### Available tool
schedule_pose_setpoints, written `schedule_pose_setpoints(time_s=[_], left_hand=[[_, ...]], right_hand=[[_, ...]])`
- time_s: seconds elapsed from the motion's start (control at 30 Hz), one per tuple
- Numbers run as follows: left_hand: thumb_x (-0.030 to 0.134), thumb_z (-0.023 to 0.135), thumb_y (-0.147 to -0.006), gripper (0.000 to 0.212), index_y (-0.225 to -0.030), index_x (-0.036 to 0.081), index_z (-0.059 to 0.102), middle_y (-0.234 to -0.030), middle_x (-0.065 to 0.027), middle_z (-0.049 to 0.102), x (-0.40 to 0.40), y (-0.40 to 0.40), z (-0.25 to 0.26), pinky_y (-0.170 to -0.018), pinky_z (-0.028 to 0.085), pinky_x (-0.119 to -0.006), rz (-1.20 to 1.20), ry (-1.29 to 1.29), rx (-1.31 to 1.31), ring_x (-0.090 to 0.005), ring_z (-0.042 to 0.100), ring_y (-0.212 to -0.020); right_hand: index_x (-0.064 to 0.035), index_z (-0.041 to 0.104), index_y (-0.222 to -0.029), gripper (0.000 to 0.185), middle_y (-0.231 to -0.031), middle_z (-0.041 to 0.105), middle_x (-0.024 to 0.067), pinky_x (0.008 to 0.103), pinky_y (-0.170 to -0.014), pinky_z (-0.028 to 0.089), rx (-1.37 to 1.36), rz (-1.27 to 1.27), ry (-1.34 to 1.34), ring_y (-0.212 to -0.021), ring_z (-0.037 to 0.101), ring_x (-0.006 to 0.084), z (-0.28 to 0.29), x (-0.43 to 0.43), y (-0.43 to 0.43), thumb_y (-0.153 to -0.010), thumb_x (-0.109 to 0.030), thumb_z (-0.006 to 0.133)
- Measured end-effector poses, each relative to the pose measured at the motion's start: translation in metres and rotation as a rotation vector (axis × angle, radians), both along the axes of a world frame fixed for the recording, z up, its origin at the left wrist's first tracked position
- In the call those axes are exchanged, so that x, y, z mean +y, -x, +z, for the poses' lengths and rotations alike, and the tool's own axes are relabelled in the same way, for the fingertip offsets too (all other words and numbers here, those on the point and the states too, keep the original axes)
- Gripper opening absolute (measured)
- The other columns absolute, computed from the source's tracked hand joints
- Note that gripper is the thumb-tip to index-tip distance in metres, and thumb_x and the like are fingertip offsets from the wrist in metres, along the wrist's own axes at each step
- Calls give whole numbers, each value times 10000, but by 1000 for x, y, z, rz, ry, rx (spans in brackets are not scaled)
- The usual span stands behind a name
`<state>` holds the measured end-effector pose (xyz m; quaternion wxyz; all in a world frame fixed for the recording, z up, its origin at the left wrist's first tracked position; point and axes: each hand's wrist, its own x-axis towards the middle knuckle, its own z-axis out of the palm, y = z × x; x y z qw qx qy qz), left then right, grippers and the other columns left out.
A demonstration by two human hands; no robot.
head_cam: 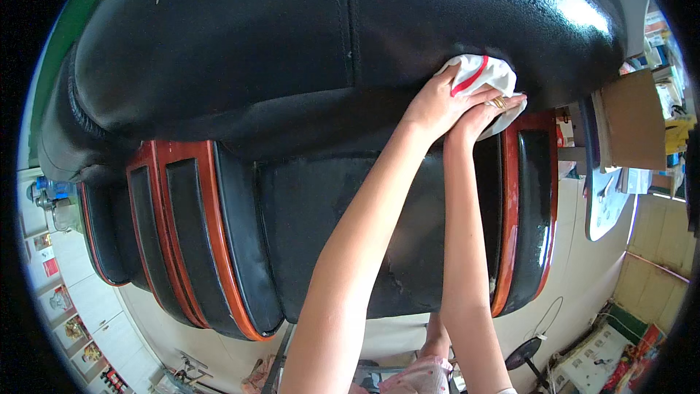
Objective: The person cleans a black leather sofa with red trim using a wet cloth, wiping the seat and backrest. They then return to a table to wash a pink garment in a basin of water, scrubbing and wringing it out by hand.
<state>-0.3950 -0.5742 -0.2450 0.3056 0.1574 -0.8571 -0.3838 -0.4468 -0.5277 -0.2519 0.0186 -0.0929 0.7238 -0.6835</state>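
A white cloth (500,72) with a red stripe lies bunched against the lower right of a black leather sofa backrest (229,27). My left hand (440,101) grips the cloth from its left side, with the fingertips partly hidden in the folds. Just below and to the right, my right hand (484,115) overlaps the left and holds the cloth's lower part. Gold-coloured bands show at the fingers where the hands meet. Under my forearms is the black seat cushion (328,219), its surface worn and creased near the front. A vertical stitched seam divides the backrest left of the hands.
Red-brown wooden armrests with black panels flank the seat, one on the right (508,219) and one on the left (210,235). A cardboard box (631,120) stands on a cluttered table at right. A round-based stand (523,353) is on the floor; white cabinets (98,301) line the left.
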Motion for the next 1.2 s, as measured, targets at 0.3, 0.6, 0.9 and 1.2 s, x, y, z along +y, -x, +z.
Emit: schedule_pose_setpoints(time_s=[0.3,0.6,0.9,1.2], left_hand=[[192,469,-790,344,-1095,36,434,-1140,-183,428,2,-103,-42,-946,186,-490,434,-74,-215,-332,428,-1036],[377,484,-755,731,-1247,-63,169,-1271,-251,214,-42,-227,-62,-965,165,-468,1240,30,-426,-396,192,-1184],[162,494,-769,745,-1243,-110,-12,-1300,-298,-41,-40,-243,-77,-1009,6,-410,1262,-173,59,-371,-22,-1232],[62,584,-667,778,-1202,-168,68,-1231,-330,133,9,-175,-83,-992,94,-423,1083,-137,40,-421,139,-1180]], right_hand=[[10,-1,-1284,620,-1323,-18,249,401,-1010,-20,-9,117,-384,-1235,-39,357,-25,-28,-79,-838,-246,345],[113,133,-1217,593,-1253,135,321,478,-977,60,389,297,-399,-1189,66,455,-19,-88,-228,-791,-177,426],[-58,392,-1162,489,-1086,454,105,396,-852,287,983,872,-487,-984,425,265,-55,-51,-218,-709,-190,520],[-60,464,-1084,369,-971,525,147,392,-788,375,691,583,-511,-882,505,279,-99,-2,-176,-726,-146,489]])
